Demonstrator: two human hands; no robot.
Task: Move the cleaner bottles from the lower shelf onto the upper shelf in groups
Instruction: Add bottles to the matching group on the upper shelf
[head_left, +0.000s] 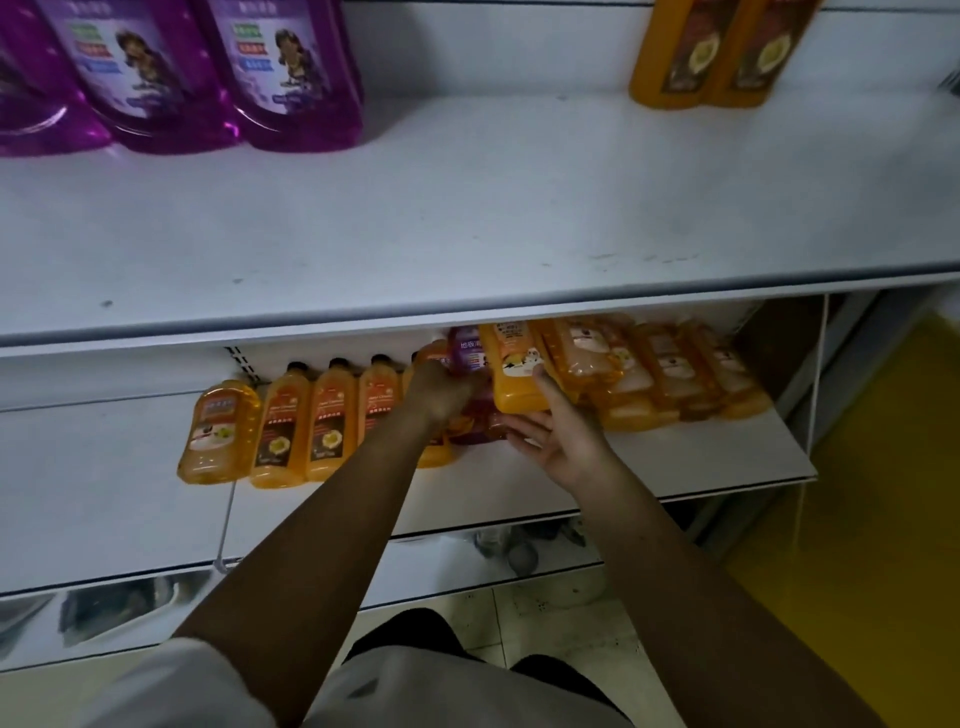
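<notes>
On the lower shelf (649, 467) stands a row of orange cleaner bottles (283, 426), with a paler orange cluster (654, 374) at the right. My left hand (441, 389) reaches into the middle of the row, its fingers curled on a purple bottle (467, 353) that stands beside an orange one. My right hand (556, 436) lies palm-up with its fingers under a tilted orange bottle (514, 374) and its thumb against the bottle's side. The upper shelf (467, 208) is wide and white, and its front lip hides the tops of the bottles below.
Three large purple bottles (208, 78) stand at the upper shelf's back left and two orange bottles (722, 52) at its back right. A wire divider (226, 519) hangs at the lower shelf's left. Tiled floor and a yellow floor strip (857, 545) lie below at the right.
</notes>
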